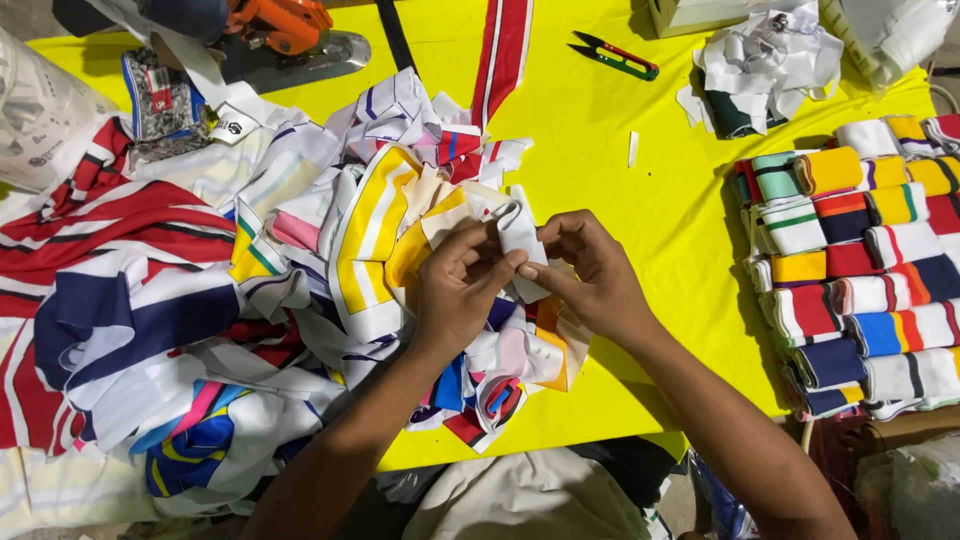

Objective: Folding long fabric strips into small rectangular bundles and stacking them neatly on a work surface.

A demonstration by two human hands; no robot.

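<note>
My left hand (455,290) and my right hand (592,270) meet over the middle of a yellow table (640,200). Both pinch the same small white fabric strip (522,240), which stands upright between the fingertips. Just left of the hands lies a big loose heap of striped fabric strips (300,260) in white, yellow, red, navy and pink; my left hand rests on its edge.
Neatly folded striped fabric rolls (860,270) are stacked at the right edge. Small green-and-red thread snips (615,55) lie at the top centre. A crumpled white scrap pile (765,60) sits top right. An orange power tool (280,30) sits top left.
</note>
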